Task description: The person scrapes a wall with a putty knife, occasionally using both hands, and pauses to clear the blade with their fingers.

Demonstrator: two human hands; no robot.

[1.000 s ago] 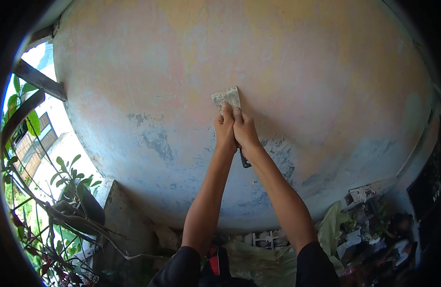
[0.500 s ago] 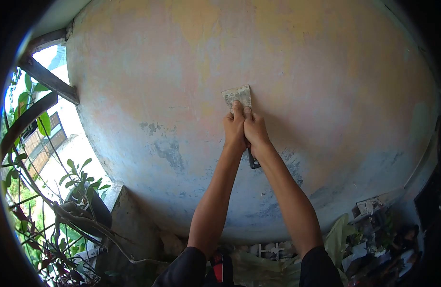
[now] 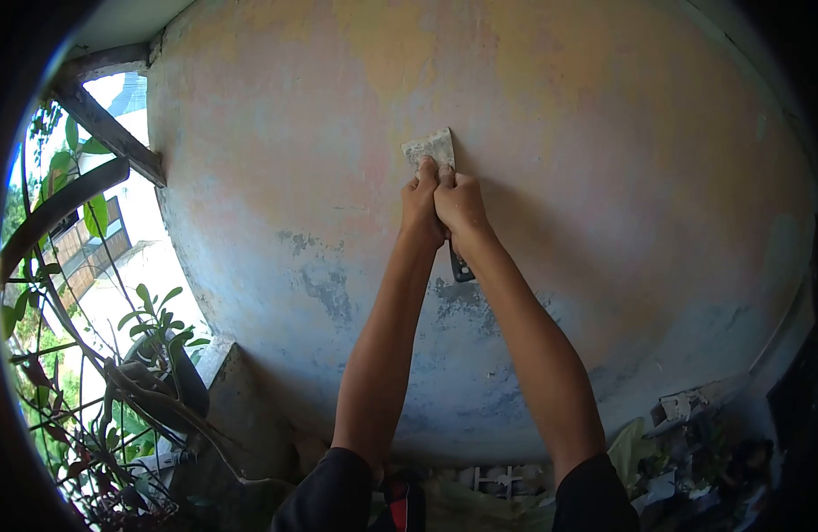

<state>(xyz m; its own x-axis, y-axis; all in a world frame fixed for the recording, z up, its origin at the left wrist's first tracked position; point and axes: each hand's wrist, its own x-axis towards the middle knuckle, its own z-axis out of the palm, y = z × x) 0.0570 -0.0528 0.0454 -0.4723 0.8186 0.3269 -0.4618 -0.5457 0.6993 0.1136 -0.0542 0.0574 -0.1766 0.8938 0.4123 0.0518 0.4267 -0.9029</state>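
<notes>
Both my hands grip one putty knife (image 3: 430,144), its wide, stained blade laid against the painted wall (image 3: 276,160). My left hand (image 3: 420,211) is closed around the handle, with the thumb pressed up against the blade. Beside it on the right, my right hand (image 3: 462,206) wraps the same handle, its thumb also pointing up. The dark handle end sticks out below my hands. Faded yellow, pink and blue paint covers the wall, and grey bare patches (image 3: 327,288) show lower down. My palms and most of the handle are hidden.
At the left, a potted plant (image 3: 189,381) stands by a ledge, with branches, leaves and a wooden beam (image 3: 107,129) near the bright opening. Assorted clutter (image 3: 693,443) lies along the wall's foot at the lower right. A pale sheet (image 3: 624,450) hangs near it.
Both hands and the putty knife have moved up and slightly left along the wall. The view has shifted a little too. My grip looks the same.
</notes>
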